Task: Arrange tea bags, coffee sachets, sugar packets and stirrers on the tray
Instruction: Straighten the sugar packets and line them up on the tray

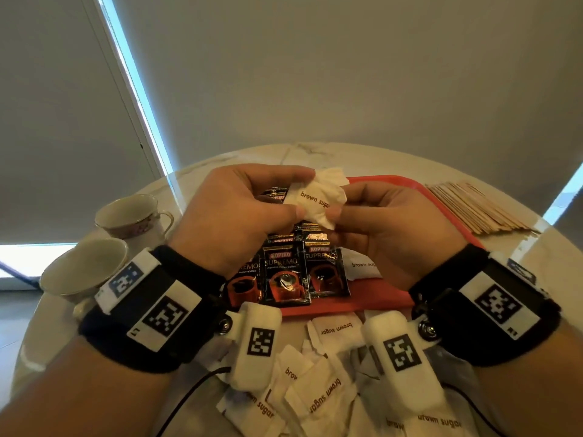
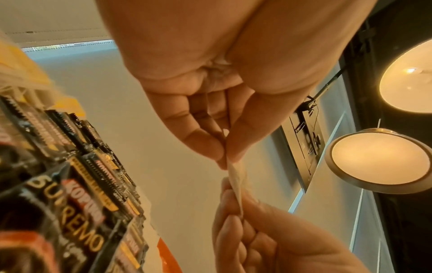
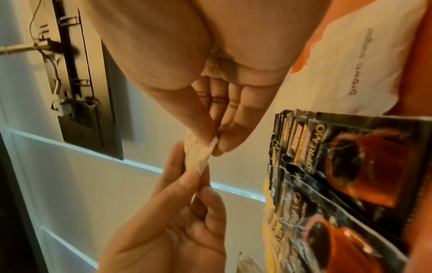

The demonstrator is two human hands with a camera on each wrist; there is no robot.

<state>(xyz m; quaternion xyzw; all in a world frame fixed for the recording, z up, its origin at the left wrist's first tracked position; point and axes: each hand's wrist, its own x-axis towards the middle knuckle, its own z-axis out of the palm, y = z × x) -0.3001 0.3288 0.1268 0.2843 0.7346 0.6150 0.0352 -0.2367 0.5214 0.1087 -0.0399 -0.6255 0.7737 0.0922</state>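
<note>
Both hands are up over the red tray [image 1: 391,181], the left hand [image 1: 239,212] and right hand [image 1: 394,234] each pinching one end of a single brown sugar packet [image 1: 318,200], its long axis running hand to hand. Directly beneath lie the coffee sachets [image 1: 284,272]; another sugar packet on the tray [image 1: 362,268] lies nearer the right hand, which looks better placed to set this one down.
</note>
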